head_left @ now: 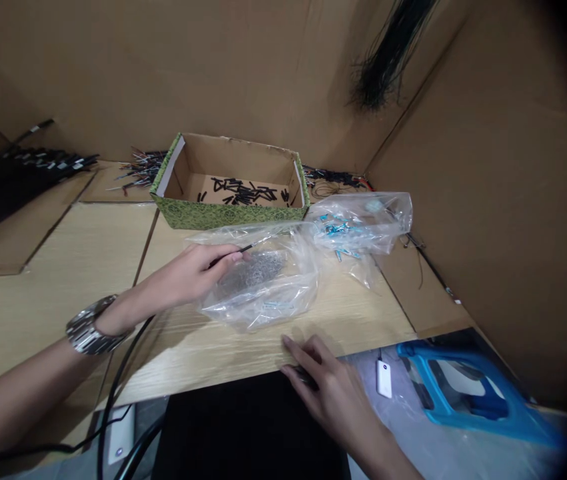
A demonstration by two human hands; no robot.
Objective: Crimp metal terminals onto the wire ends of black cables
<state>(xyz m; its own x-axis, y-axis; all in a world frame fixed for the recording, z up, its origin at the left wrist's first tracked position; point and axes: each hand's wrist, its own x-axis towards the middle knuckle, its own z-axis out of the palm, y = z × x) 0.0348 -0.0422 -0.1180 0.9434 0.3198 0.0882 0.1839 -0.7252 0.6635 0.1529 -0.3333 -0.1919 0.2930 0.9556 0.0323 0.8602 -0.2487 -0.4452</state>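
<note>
We see a wooden table walled in by cardboard, with an open green box of small black pieces at its back, and in front of that a clear bag of tiny grey metal parts just beside a second bag holding blue parts. Our left hand, a watch on its wrist, rests against the near bag and pinches a thin black wire that points over it. Our right hand lies at the table's front edge, fingers curled over something small and dark; we cannot tell whether it grips it.
</note>
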